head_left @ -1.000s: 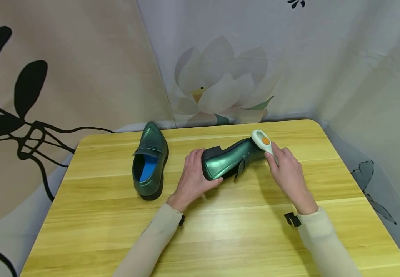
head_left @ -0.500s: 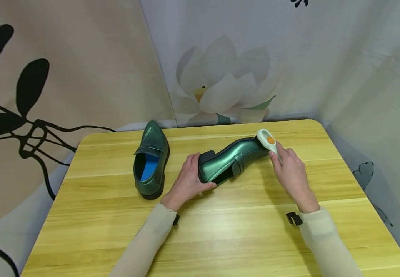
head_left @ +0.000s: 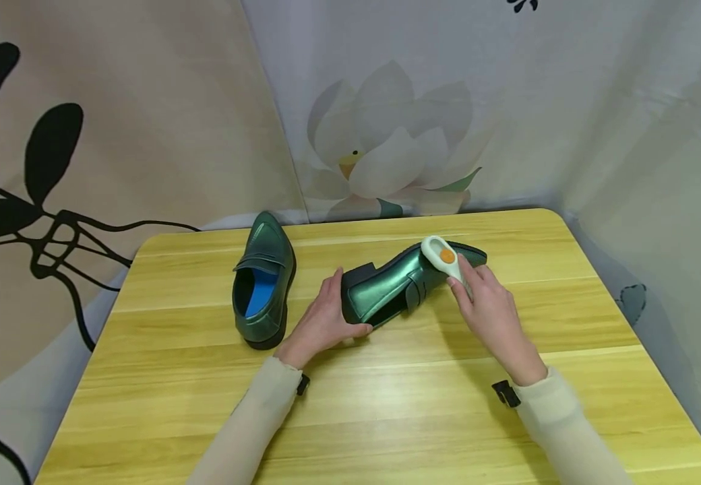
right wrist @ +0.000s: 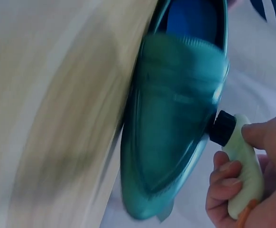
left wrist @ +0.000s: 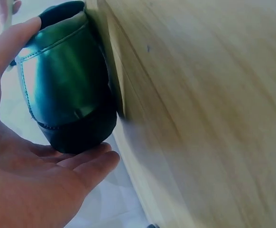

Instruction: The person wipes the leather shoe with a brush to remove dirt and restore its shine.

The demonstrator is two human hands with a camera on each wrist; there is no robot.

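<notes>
A shiny green loafer (head_left: 377, 293) lies tipped on its side, its toe pointing right. My left hand (head_left: 320, 323) grips it round the heel, thumb along the opening; the left wrist view has the shoe's heel (left wrist: 67, 80) close up. In my right hand (head_left: 490, 313) is a white-handled shoe brush (head_left: 438, 252) with an orange dot. Its dark bristles (right wrist: 222, 127) meet the side of the shoe's front part in the right wrist view, with fingers curled round the handle. The matching loafer (head_left: 269, 242) stands upright to the left, its blue insole showing.
The wooden table (head_left: 375, 417) has rounded far corners. Beyond it hang pale curtains (head_left: 205, 121) with printed leaves and a flower. Black straps with mounts (head_left: 506, 394) sit at the wrists.
The held loafer has shifted left and rolled so more of its opening shows. The brush first moved slightly right at the toe, then back left along the shoe's side.
</notes>
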